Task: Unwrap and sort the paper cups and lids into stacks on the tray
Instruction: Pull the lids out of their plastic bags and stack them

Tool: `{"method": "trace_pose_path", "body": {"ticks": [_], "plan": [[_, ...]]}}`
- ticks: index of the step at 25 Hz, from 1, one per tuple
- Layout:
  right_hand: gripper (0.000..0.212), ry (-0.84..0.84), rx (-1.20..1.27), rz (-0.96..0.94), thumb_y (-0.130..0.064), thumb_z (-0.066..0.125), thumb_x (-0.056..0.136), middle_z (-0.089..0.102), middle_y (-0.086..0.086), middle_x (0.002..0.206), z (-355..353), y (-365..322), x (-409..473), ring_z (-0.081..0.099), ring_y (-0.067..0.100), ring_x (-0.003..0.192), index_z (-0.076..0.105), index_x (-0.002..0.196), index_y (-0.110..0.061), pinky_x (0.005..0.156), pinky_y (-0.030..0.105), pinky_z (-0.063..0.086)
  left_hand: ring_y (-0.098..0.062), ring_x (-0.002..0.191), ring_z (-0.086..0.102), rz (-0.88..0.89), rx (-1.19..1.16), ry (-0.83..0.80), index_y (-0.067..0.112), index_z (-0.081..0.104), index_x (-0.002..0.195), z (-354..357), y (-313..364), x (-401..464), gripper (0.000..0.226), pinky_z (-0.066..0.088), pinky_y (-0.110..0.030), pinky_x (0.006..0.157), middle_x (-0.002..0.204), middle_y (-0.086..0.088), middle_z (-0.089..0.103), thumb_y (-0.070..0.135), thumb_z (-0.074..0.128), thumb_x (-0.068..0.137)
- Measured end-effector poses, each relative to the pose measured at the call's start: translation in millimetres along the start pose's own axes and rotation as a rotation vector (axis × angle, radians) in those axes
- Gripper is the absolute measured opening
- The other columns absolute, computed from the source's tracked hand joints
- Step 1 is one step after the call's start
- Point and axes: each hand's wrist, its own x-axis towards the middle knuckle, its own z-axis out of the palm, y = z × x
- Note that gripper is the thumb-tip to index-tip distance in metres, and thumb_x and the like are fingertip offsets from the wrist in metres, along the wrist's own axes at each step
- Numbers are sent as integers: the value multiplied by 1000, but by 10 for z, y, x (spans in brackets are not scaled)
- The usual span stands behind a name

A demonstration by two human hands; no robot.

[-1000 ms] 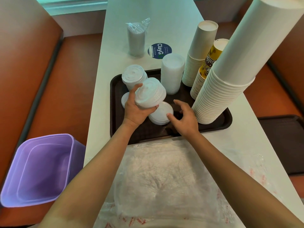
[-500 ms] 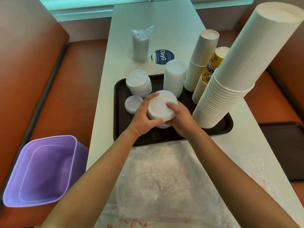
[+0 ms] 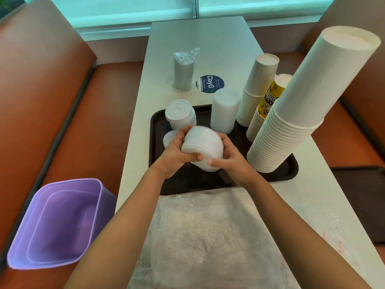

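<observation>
My left hand [image 3: 175, 152] and right hand [image 3: 231, 161] close their grip from either side on a bundle of lids [image 3: 203, 147], thin translucent white plastic discs nested so their ridged rims show as fine ribs; the bundle is tipped on its side above the middle of the tray [image 3: 289, 174]. My thumbs meet along its near edge, my fingers curl over the far one.

The tray is dark brown, matte, rectangular with rounded corners, and sits on the pale smooth tabletop [image 3: 200, 38]. On it, behind my hands, stand a short stack of domed lids [image 3: 180, 114] and a taller, straight-sided column of flat lids [image 3: 225, 110]; a single small lid [image 3: 169, 138] lies just beside my left hand. To the right lean three stacks of paper cups: plain white ones [image 3: 258, 88], yellow printed ones [image 3: 268, 103], and the tallest, a white stack [image 3: 308, 101] with closely stepped rolled rims.

Beyond the tray a wrapped sleeve [image 3: 183, 69] in crinkled clear film stands upright beside a round blue sticker [image 3: 210, 84]. Crumpled clear wrapping [image 3: 208, 236] covers the near tabletop. A glossy lilac plastic bin [image 3: 60, 222] rests on the orange bench seat.
</observation>
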Motion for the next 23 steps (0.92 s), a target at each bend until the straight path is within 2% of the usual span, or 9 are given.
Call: {"method": "trace_pose_path", "body": {"ticks": [3,5,7,10,12,13,15,18,23], "plan": [[71,50,80,3,-66,77,55,67,-6,105,-35,-32,3,63,10,99,60,111,-25,82,27,54,-17,113,51,18,1,6,31,40,124,-11,4,-38,88,56,-34,82,120,4,48,9,86,52],[61,86,101,10,-64,81,50,71,-8,96,-56,-41,5,66,10,94,72,96,-26,77,25,55,-19,114,48,27,55,21,29,37,124,20,26,-59,78,56,-31,81,119,6,45,-9,75,66],[52,99,133,14,-60,87,42,72,-9,91,-74,-40,9,68,10,91,76,82,-28,73,24,55,-17,112,49,44,69,11,29,39,123,31,35,-66,73,56,-27,78,119,8,44,-14,67,73],[42,137,177,27,-55,88,41,71,-8,84,-68,-84,3,68,9,84,75,70,-27,69,22,54,-11,107,55,37,-8,-21,35,44,128,16,26,-72,79,53,-29,84,120,11,48,13,83,63],[23,157,177,66,-44,76,70,69,-4,85,-52,-103,7,66,13,86,72,76,-22,72,26,54,-12,106,57,14,-34,-16,38,48,126,24,10,-77,87,53,-33,87,120,8,51,36,89,50],[21,180,163,88,-36,61,86,67,0,89,-49,-106,14,64,17,90,68,82,-17,77,31,53,-14,107,56,6,-32,-19,39,50,125,34,-7,-81,86,53,-34,87,120,6,51,39,89,48],[23,211,155,138,-22,44,98,64,6,95,-60,-122,21,59,23,96,63,90,-11,84,38,49,-16,110,53,3,-8,-33,40,49,124,53,-12,-97,78,53,-31,85,122,5,49,25,86,56],[22,190,151,196,-19,45,98,65,6,100,-87,-148,28,59,23,98,67,94,-13,81,35,51,-15,108,49,3,104,-25,41,44,122,71,42,-112,75,53,-20,77,122,9,43,-3,74,71],[19,244,124,213,-12,49,96,60,4,93,-67,-161,68,55,23,94,61,81,-15,72,33,50,-6,103,48,17,238,-45,46,41,119,106,67,-134,77,48,-8,70,119,19,41,-8,71,73]]}}
